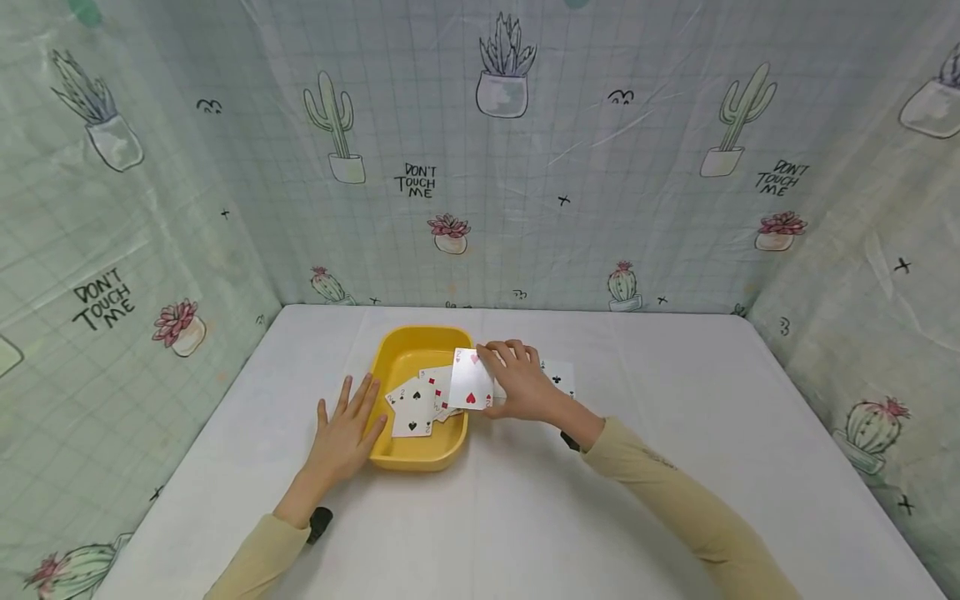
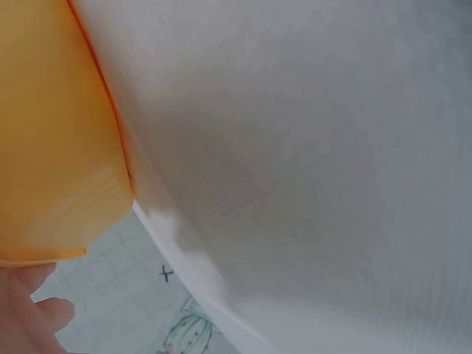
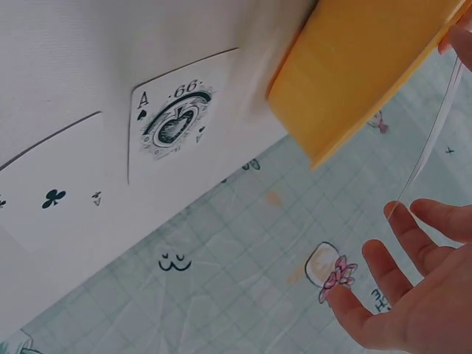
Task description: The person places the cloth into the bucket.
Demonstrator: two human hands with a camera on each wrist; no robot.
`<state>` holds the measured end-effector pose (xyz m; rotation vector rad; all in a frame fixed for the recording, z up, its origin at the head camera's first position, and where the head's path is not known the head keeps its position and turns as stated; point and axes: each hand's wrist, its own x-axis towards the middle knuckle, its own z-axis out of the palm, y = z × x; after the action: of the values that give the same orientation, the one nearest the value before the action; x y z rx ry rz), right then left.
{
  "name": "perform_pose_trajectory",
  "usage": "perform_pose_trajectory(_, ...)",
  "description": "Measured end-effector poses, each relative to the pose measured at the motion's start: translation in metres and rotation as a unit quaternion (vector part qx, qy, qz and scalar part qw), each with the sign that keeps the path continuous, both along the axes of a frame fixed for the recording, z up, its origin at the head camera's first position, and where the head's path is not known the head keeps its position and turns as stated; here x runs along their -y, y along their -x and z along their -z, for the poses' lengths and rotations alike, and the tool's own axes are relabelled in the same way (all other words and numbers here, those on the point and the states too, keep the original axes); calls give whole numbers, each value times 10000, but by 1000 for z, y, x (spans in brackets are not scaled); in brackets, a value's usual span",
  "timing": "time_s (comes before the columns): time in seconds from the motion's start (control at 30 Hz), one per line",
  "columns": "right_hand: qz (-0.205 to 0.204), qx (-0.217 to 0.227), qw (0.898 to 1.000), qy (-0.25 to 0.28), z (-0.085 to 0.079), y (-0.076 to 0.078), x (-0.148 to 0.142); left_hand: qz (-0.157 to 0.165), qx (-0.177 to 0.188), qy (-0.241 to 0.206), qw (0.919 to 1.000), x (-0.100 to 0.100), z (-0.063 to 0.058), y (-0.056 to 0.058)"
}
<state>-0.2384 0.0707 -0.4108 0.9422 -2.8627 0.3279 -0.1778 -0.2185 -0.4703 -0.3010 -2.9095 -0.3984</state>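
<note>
A yellow tray [image 1: 420, 454] stands on the table with several playing cards inside, among them a two of spades [image 1: 412, 410] and diamond cards [image 1: 437, 382]. My left hand [image 1: 337, 442] rests against the tray's left rim, fingers spread and straight. Over the tray's right rim, my right hand [image 1: 521, 383] pinches a two of hearts [image 1: 470, 383] by its edges, face up. That card shows edge-on as a thin white line in the right wrist view. Beneath the right hand lie an ace of spades [image 3: 173, 122] and an ace of clubs [image 3: 51, 198], partly covered in the head view.
The white table [image 1: 637, 500] extends to both sides and in front of the tray. A patterned cloth [image 1: 562, 167] with cactus drawings hangs behind and along both sides. Dark wrist-worn devices [image 1: 319, 525] sit at both wrists.
</note>
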Motion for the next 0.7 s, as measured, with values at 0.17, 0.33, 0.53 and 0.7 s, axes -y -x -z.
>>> perform_pose_trajectory(0.17,65,-160,9996,-205,3,-2,-11,-13,14,-6,10000,0,-1,1)
perform_pose_trajectory(0.33,166,-155,9991,-368,8,-7,-20,-19,17,-8,10000,0,0,1)
perform_pose_trajectory(0.53,224,-56,9983,-539,18,-14,-28,-38,-15,9,10000,0,0,0)
perform_pose_trajectory(0.7,171,-118,9969,-765,26,-21,-35,-15,-30,-10,10000,0,1,0)
